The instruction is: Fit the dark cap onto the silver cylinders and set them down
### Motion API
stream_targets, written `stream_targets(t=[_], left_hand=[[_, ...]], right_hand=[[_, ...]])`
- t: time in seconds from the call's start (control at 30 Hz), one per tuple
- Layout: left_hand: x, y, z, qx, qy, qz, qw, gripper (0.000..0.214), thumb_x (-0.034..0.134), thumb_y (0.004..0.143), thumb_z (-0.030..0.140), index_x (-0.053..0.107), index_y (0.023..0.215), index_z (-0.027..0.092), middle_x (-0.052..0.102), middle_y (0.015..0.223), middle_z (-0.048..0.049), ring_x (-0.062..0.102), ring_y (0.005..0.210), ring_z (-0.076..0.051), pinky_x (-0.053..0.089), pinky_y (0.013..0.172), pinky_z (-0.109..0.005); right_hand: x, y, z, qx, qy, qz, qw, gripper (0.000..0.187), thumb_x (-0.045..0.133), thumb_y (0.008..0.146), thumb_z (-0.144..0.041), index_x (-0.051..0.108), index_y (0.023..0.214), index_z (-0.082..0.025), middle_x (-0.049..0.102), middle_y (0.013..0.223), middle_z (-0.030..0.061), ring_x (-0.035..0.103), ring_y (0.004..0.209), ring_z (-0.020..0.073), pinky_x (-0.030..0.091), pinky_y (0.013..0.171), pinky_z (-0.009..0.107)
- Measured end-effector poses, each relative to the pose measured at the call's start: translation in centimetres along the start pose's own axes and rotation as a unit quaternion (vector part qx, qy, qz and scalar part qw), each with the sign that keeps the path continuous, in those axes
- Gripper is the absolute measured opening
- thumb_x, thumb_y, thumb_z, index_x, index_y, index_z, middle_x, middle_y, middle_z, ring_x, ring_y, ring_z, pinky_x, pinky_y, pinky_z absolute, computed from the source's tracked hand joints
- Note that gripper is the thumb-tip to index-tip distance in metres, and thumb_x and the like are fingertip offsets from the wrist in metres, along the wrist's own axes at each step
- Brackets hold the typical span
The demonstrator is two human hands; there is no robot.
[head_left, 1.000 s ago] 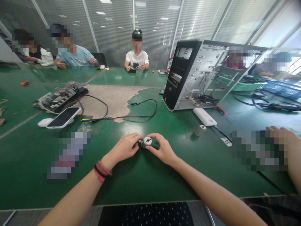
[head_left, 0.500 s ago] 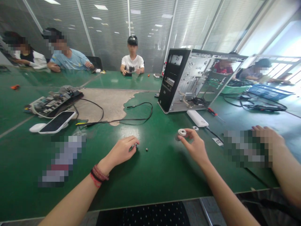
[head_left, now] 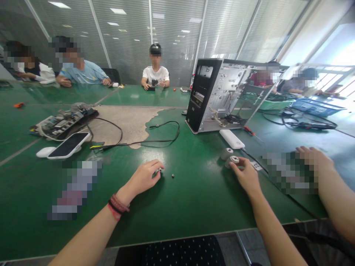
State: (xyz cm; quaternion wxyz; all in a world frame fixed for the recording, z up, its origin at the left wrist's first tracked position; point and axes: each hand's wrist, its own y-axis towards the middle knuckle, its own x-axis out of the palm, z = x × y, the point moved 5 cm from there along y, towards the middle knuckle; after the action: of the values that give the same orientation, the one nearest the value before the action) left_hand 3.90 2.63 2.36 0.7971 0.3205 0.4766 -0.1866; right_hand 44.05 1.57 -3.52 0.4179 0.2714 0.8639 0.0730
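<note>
My right hand grips a short silvery cylinder with a white ringed top, thumb and fingers around its side. Close behind it on the green table stands a similar cylinder. My left hand rests low over the table, thumb and fingertips pinched. A bit of something small and pale shows between those fingertips, mostly hidden. Just right of that hand lies a tiny dark, round part with a light centre.
An open computer case stands behind my right hand, with a white power bank and a screwdriver before it. Cables, a phone and a circuit assembly lie left. Another person's hand is at right.
My right hand has moved right and slightly down with the cylinder, beside the standing one, which now shows more of its side. My left hand stays in place.
</note>
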Motion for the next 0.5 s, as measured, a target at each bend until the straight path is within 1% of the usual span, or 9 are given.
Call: stream_targets(t=[0.1, 0.17, 0.2, 0.23, 0.27, 0.33, 0.4, 0.43, 0.5], left_hand=[[0.0, 0.0, 0.0, -0.001, 0.002, -0.001, 1.0, 0.022, 0.044, 0.084, 0.009, 0.057, 0.098, 0.02, 0.062, 0.096, -0.0044, 0.06, 0.09, -0.018, 0.048, 0.082, -0.03], [-0.1, 0.0, 0.0, -0.001, 0.0, 0.003, 1.0, 0.023, 0.044, 0.083, 0.009, 0.058, 0.097, 0.02, 0.062, 0.095, -0.0043, 0.06, 0.089, -0.018, 0.048, 0.081, -0.03], [-0.1, 0.0, 0.0, -0.001, -0.001, 0.006, 1.0, 0.023, 0.045, 0.083, 0.009, 0.058, 0.097, 0.02, 0.062, 0.095, -0.0042, 0.06, 0.088, -0.018, 0.048, 0.081, -0.029], [-0.1, 0.1, 0.0, -0.001, -0.003, 0.007, 1.0, 0.023, 0.045, 0.083, 0.009, 0.058, 0.097, 0.02, 0.062, 0.094, -0.0042, 0.061, 0.087, -0.018, 0.048, 0.08, -0.029], [-0.1, 0.1, 0.0, -0.001, -0.004, 0.008, 1.0, 0.023, 0.045, 0.082, 0.009, 0.059, 0.096, 0.02, 0.062, 0.094, -0.0042, 0.061, 0.087, -0.018, 0.049, 0.08, -0.029], [-0.2, 0.1, 0.1, 0.0, -0.004, 0.007, 1.0, 0.023, 0.045, 0.082, 0.009, 0.059, 0.097, 0.02, 0.063, 0.094, -0.0042, 0.061, 0.086, -0.018, 0.049, 0.08, -0.029], [-0.2, 0.0, 0.1, 0.001, 0.0, 0.006, 1.0, 0.023, 0.045, 0.082, 0.008, 0.058, 0.097, 0.02, 0.063, 0.094, -0.0042, 0.061, 0.087, -0.018, 0.049, 0.08, -0.029], [-0.2, 0.0, 0.1, 0.001, 0.003, 0.005, 1.0, 0.023, 0.045, 0.082, 0.008, 0.058, 0.097, 0.02, 0.062, 0.095, -0.0041, 0.061, 0.088, -0.018, 0.049, 0.081, -0.029], [-0.2, 0.0, 0.1, -0.001, 0.008, 0.003, 1.0, 0.023, 0.044, 0.083, 0.008, 0.058, 0.097, 0.02, 0.062, 0.095, -0.004, 0.061, 0.089, -0.018, 0.048, 0.081, -0.029]], right_hand=[[-0.7, -0.1, -1.4, -0.055, -0.029, 0.065, 0.996, 0.056, 0.056, 0.077, -0.055, 0.053, 0.115, -0.014, 0.062, 0.104, 0.0152, 0.058, 0.095, 0.0303, 0.045, 0.084, 0.046], [-1.4, -0.5, -3.7, -0.114, -0.043, 0.123, 0.985, 0.056, 0.056, 0.079, -0.052, 0.051, 0.119, -0.013, 0.057, 0.114, 0.0176, 0.052, 0.107, 0.0326, 0.04, 0.092, 0.049], [-1.5, -0.8, -5.2, -0.142, -0.039, 0.13, 0.981, 0.052, 0.055, 0.081, -0.05, 0.051, 0.12, -0.014, 0.056, 0.115, 0.0168, 0.051, 0.109, 0.0321, 0.039, 0.094, 0.049], [-1.3, -1.2, -6.9, -0.169, -0.027, 0.112, 0.979, 0.047, 0.054, 0.083, -0.047, 0.052, 0.118, -0.016, 0.057, 0.113, 0.0151, 0.052, 0.107, 0.0306, 0.04, 0.093, 0.048], [-0.8, -1.5, -8.8, -0.198, -0.009, 0.066, 0.978, 0.04, 0.053, 0.085, -0.044, 0.053, 0.115, -0.018, 0.059, 0.108, 0.0126, 0.055, 0.101, 0.0284, 0.043, 0.091, 0.045], [1.3, -2.8, -12.7, -0.263, 0.034, -0.093, 0.96, 0.025, 0.051, 0.088, -0.037, 0.056, 0.107, -0.021, 0.062, 0.096, 0.0078, 0.06, 0.088, 0.0228, 0.048, 0.082, 0.038], [4.0, -4.7, -16.3, -0.335, 0.045, -0.257, 0.905, 0.02, 0.054, 0.088, -0.032, 0.057, 0.105, -0.023, 0.062, 0.094, 0.0048, 0.061, 0.083, 0.0192, 0.049, 0.077, 0.033], [5.3, -5.6, -17.6, -0.359, 0.041, -0.302, 0.882, 0.021, 0.056, 0.086, -0.03, 0.057, 0.106, -0.023, 0.062, 0.095, 0.0039, 0.061, 0.082, 0.0183, 0.049, 0.076, 0.031], [7.6, -6.8, -19.5, -0.391, 0.035, -0.335, 0.857, 0.024, 0.062, 0.082, -0.029, 0.057, 0.105, -0.023, 0.062, 0.093, 0.0033, 0.06, 0.082, 0.0182, 0.048, 0.074, 0.03]])
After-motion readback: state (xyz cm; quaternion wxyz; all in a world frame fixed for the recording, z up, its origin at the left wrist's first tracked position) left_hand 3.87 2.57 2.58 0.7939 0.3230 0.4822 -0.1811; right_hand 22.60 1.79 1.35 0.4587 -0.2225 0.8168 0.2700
